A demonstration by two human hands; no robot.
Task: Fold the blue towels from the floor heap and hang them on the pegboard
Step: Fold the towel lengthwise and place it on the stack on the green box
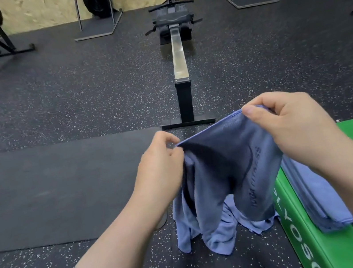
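A blue towel with dark lettering hangs in the air between both hands. My left hand pinches its upper left corner. My right hand pinches the upper right edge, slightly higher. Below the held towel, a heap of blue towels lies crumpled on the speckled floor. Folded blue towels lie stacked on a green padded box at the right. No pegboard is in view.
A black mat lies on the floor to the left. A rowing machine runs straight ahead, its foot just beyond my hands. More gym machines stand along the far wall. My shoes show at the bottom edge.
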